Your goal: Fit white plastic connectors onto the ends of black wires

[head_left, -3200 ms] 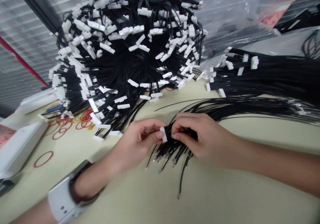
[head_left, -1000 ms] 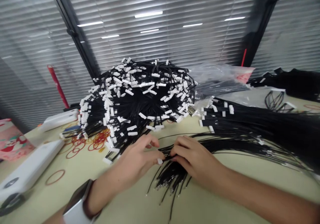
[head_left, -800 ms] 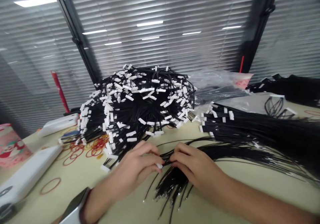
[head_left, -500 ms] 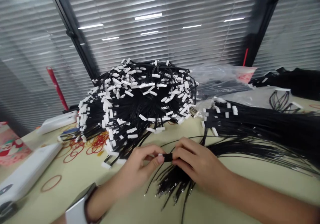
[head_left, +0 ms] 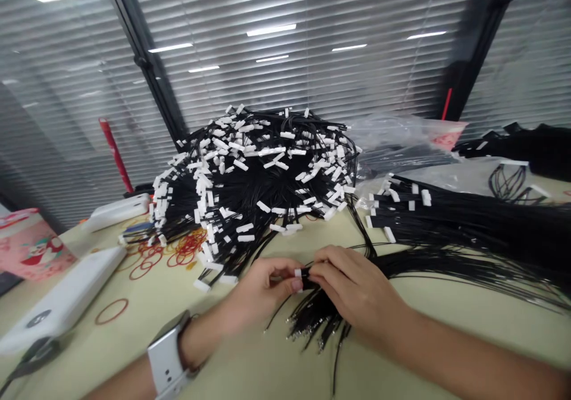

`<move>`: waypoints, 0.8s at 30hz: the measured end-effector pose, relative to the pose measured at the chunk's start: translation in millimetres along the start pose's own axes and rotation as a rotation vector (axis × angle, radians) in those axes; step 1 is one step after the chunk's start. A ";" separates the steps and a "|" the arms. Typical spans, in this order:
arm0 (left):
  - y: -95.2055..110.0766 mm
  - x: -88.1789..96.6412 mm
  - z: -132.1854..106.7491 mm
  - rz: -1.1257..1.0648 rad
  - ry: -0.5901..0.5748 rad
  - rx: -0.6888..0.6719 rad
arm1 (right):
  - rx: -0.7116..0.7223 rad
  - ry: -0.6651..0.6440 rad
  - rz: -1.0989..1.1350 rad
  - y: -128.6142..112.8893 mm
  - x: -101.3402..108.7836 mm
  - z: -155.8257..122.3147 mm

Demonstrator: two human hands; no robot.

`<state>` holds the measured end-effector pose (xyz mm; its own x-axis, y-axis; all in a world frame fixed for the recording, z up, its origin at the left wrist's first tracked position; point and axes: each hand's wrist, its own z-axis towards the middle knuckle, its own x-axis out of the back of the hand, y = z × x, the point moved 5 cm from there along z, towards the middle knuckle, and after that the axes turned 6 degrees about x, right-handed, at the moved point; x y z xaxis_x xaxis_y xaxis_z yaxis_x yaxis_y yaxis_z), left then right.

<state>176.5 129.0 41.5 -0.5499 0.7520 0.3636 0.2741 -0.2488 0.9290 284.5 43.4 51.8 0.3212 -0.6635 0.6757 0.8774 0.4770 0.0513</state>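
At the middle of the table, my left hand (head_left: 272, 284) pinches a small white connector (head_left: 298, 273) between thumb and fingers. Just to its right, my right hand (head_left: 357, 284) is closed on thin black wires at the connector, its fingertips close to those of the left. Below the hands spreads a bundle of loose black wires (head_left: 316, 320) with small shiny metal ends. The fingers partly cover the connector, so how the wires sit in it is hidden. A watch (head_left: 172, 346) is on my left wrist.
Behind the hands rises a large heap of black cables (head_left: 254, 180) with white connectors. More black cables (head_left: 482, 210) lie at right, near clear plastic bags (head_left: 401, 144). On the left are rubber bands (head_left: 111, 311), a white device (head_left: 66, 299) and a pink cup (head_left: 33, 245).
The view has shifted slightly left, so things appear further right. Both hands stay together at the connector; the black strip seen between them is now mostly covered by the right fingers.
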 end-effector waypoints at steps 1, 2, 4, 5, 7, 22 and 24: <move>-0.4 -0.2 -0.5 0.000 0.009 -0.008 | 0.023 -0.010 -0.037 -1.3 -1.7 -0.7; -1.5 -0.5 -0.9 0.002 0.016 -0.008 | 0.040 -0.025 -0.062 -2.4 -3.2 -1.0; -4.7 -0.6 -1.6 0.000 0.026 0.012 | 0.057 -0.062 -0.068 -4.0 -5.3 0.1; -6.3 -0.4 -1.8 -0.004 0.030 0.024 | 0.052 -0.076 -0.053 -4.3 -5.5 1.3; -8.2 0.3 -1.9 -0.011 0.041 0.033 | 0.011 -0.097 -0.006 -4.2 -4.7 4.1; -12.6 3.4 1.4 -0.138 0.005 0.042 | -0.129 0.079 0.187 0.8 6.0 -0.5; -10.3 3.4 0.8 -0.125 -0.002 0.041 | -0.119 0.012 0.164 0.8 1.5 -1.9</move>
<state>172.4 134.5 33.2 -0.5800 0.7768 0.2451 0.2356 -0.1281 0.9634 286.4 41.6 51.5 0.4667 -0.5902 0.6587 0.8488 0.5080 -0.1462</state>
